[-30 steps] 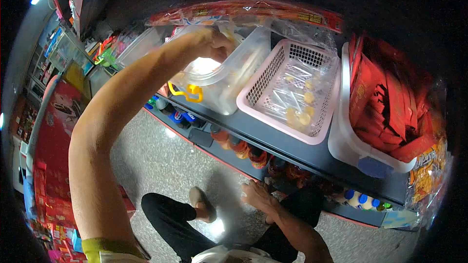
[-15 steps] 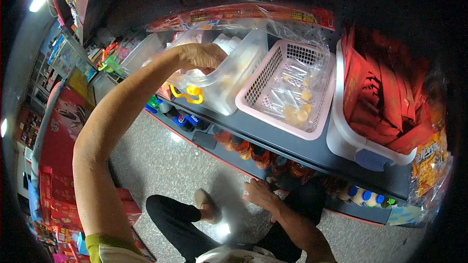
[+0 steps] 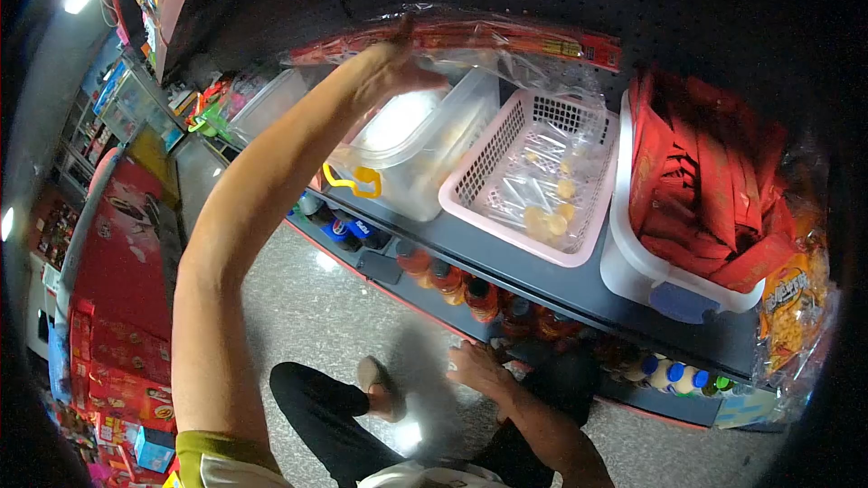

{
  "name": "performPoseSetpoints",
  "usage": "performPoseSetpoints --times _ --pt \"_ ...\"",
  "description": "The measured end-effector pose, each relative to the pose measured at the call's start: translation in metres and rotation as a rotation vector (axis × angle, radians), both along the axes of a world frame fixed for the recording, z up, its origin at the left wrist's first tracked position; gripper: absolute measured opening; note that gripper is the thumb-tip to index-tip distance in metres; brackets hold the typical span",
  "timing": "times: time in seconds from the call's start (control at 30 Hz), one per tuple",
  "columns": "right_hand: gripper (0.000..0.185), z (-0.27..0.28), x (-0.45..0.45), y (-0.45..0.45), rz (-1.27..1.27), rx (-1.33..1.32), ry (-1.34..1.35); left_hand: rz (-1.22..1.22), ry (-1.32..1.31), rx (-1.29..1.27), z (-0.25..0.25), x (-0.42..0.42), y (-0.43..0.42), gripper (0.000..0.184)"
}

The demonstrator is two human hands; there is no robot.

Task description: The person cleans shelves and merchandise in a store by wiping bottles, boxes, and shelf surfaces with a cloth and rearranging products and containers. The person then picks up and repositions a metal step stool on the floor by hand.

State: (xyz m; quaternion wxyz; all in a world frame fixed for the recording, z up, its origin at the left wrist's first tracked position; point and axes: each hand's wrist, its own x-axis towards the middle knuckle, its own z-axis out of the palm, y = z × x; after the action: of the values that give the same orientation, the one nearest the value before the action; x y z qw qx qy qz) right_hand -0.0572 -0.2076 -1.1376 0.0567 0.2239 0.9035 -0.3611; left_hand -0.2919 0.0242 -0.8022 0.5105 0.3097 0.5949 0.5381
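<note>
My left hand (image 3: 393,70) is raised over the back of a clear plastic bin (image 3: 425,185) with a yellow handle (image 3: 366,183). Its thumb is stretched to the right and its fingers point toward the long red packets (image 3: 506,39) behind the bin; nothing shows in its grasp. Whether the fingertips touch the packets or their clear film I cannot tell. A bright white item (image 3: 398,122) lies inside the bin, below the hand. My right hand (image 3: 477,369) hangs low beside my bent knee, below the shelf edge, with its fingers loosely apart and holding nothing visible.
Right of the bin stands a pink basket (image 3: 470,208) with wrapped lollipops (image 3: 547,217). Beyond it, a white tub (image 3: 624,276) holds red packets (image 3: 705,190). Bottles (image 3: 448,280) line the lower shelf. Red boxes (image 3: 117,307) stand at the left.
My left hand has come up out of the clear bin and moved to above its back edge, opening on the way. My right hand stays near the knee.
</note>
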Motion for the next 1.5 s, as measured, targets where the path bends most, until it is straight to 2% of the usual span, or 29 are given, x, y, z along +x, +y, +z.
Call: performPoseSetpoints --times 0.1,0.13,0.2,0.3,0.33,0.43,0.47,0.53,0.6,0.63,0.73,0.77,0.83,1.0,1.07,1.13,1.17,1.2,1.23,1.27,1.37,1.4,1.47,1.5 --pt "0.036 0.005 0.0 0.003 -0.015 0.004 0.05 0.099 0.063 0.176 -0.007 -0.013 0.057 0.063" --pt "0.036 0.009 0.002 0.004 -0.014 0.018 0.078 0.061 0.058 0.205 0.007 0.005 0.036 0.046" --pt "0.035 0.01 0.005 0.004 -0.019 0.044 0.117 -0.143 1.042 0.326 0.002 -0.024 0.045 0.039" --pt "0.031 0.001 0.006 0.001 -0.045 0.059 0.147 -0.213 1.156 0.333 -0.021 -0.083 0.097 0.029" --pt "0.029 -0.005 0.005 -0.001 -0.055 0.05 0.155 -0.088 0.496 0.214 -0.019 -0.076 0.096 0.031" --pt "0.027 -0.022 0.002 -0.007 -0.066 0.096 0.169 -0.167 0.712 0.101 -0.01 -0.048 0.084 0.026" --pt "0.027 -0.025 0.001 -0.008 -0.062 0.126 0.17 -0.173 1.471 0.067 -0.006 -0.057 0.078 0.024" --pt "0.031 -0.03 -0.001 -0.006 -0.057 0.052 0.117 -0.244 1.727 0.103 0.002 -0.076 0.071 0.023" --pt "0.033 -0.034 -0.002 -0.005 -0.047 0.022 0.1 -0.346 0.713 0.219 0.002 -0.118 0.091 0.026" --pt "0.033 -0.035 -0.004 -0.005 -0.038 0.028 0.109 -0.316 0.595 0.227 0.005 -0.11 0.082 0.028" --pt "0.032 -0.022 -0.003 -0.004 -0.049 0.036 0.101 -0.198 1.538 0.244 0.034 -0.053 0.025 0.034" --pt "0.032 -0.016 -0.002 -0.005 -0.056 0.036 0.092 -0.159 1.673 0.257 0.042 -0.041 0.014 0.037" --pt "0.032 -0.011 -0.002 -0.006 -0.077 0.032 0.096 -0.125 1.786 0.305 0.052 -0.027 0.004 0.042" --pt "0.032 -0.029 -0.005 -0.005 -0.03 0.047 0.136 -0.171 1.77 0.413 0.058 -0.002 0.002 0.039" --pt "0.031 -0.024 -0.003 -0.004 -0.019 0.078 0.164 -0.069 2.307 0.583 0.028 -0.022 0.031 0.043" --pt "0.032 -0.026 -0.002 -0.004 -0.02 0.126 0.183 0.242 2.448 0.623 -0.014 -0.039 0.084 0.047" --pt "0.032 -0.027 0.0 -0.003 -0.022 0.151 0.192 0.476 2.302 0.587 -0.035 -0.037 0.119 0.05" --pt "0.031 -0.028 0.002 0.0 -0.011 0.126 0.214 0.541 2.004 0.702 -0.048 -0.042 0.137 0.048" --pt "0.03 -0.027 0.003 0.003 -0.003 0.1 0.237 0.597 1.697 0.848 -0.052 -0.038 0.143 0.047" --pt "0.029 -0.027 0.003 0.005 0.001 0.069 0.263 0.48 1.231 1.082 -0.056 -0.04 0.145 0.043" --pt "0.03 -0.024 0.007 0.006 -0.023 0.049 0.248 0.4 1.135 0.55 -0.027 -0.034 0.116 0.044" --pt "0.03 -0.02 0.008 0.005 -0.028 0.027 0.228 0.336 0.956 0.612 -0.023 -0.035 0.112 0.048" --pt "0.031 -0.011 0.009 0.007 -0.035 -0.01 0.187 0.224 1.247 0.563 -0.015 -0.038 0.103 0.048" --pt "0.031 -0.017 0.008 0.008 -0.035 0.011 0.224 0.169 1.713 0.424 -0.013 -0.041 0.095 0.043"
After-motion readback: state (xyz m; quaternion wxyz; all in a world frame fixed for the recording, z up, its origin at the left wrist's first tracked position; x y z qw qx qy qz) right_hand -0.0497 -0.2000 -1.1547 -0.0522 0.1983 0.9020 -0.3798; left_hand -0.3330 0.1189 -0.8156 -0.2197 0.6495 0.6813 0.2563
